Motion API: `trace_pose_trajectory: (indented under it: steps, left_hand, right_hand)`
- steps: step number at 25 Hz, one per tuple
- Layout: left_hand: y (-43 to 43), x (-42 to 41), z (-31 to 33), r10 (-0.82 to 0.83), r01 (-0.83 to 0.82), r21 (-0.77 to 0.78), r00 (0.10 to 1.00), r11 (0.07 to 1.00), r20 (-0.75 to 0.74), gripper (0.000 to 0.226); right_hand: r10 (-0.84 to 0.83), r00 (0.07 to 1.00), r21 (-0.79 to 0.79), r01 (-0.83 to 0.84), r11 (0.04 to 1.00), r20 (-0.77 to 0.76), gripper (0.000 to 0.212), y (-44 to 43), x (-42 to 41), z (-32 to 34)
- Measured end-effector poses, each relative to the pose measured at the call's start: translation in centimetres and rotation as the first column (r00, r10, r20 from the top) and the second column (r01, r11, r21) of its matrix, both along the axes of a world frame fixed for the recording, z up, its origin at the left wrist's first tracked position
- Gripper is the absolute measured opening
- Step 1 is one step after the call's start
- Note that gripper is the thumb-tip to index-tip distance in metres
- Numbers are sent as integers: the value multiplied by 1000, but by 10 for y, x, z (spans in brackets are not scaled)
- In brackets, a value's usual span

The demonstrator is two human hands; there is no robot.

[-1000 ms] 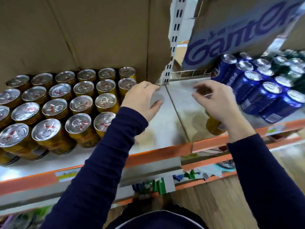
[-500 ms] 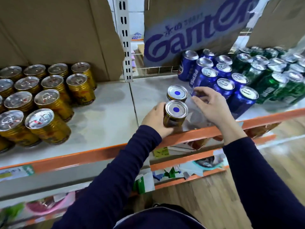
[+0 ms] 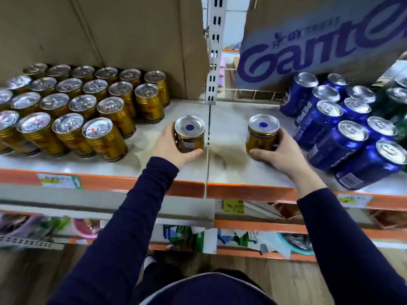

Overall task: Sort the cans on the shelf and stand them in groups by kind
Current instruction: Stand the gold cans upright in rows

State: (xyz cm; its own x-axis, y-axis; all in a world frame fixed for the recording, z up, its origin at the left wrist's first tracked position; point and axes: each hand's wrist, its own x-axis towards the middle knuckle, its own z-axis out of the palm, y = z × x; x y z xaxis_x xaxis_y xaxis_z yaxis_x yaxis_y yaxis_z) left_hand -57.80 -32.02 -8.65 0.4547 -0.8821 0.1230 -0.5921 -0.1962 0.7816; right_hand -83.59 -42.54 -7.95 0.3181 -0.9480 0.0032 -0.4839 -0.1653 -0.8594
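Observation:
My left hand grips a short gold can with a blue dot on its lid, held upright near the seam between two shelf boards. My right hand grips a second short gold can with a blue dot, upright over the right board. To the left stand several taller gold cans in rows. To the right stands a group of blue cans. Green cans show at the far right edge, blurred.
The pale shelf has an orange front lip. A white slotted upright rises behind the seam. Cardboard panels back the shelf, the right one printed in purple letters. Lower shelves hold mixed goods.
The two blue-dot cans were together near the shelf's front edge; now each hand holds one and they are apart. The view has swung back left.

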Motion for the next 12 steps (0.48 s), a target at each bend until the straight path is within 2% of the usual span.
trace_pose_trajectory:
  steps: [2, 4, 6, 10, 12]
  left_hand:
    - [-1, -2, -3, -22, 23, 15, 999, 1000, -43, 87]
    - [-2, 3, 4, -54, 56, 56, 997, 997, -48, 89]
    - [3, 15, 17, -90, 87, 86, 996, 992, 27, 89]
    - [16, 58, 56, -133, 123, 61, 971, 991, 197, 68]
    - [9, 77, 72, -202, 147, 176, 913, 973, 355, 61]
  right_hand:
    - [35, 992, -81, -45, 996, -123, 77, -6, 7, 5]
    - [33, 985, -144, -57, 988, -167, 72, -9, 16, 11]
    - [28, 984, -177, -60, 982, -176, 72, -7, 25, 15]
    - [21, 992, -224, -49, 973, -122, 69, 1, 43, 25]
    - [44, 992, -272, -76, 959, -121, 63, 8, 61, 32]
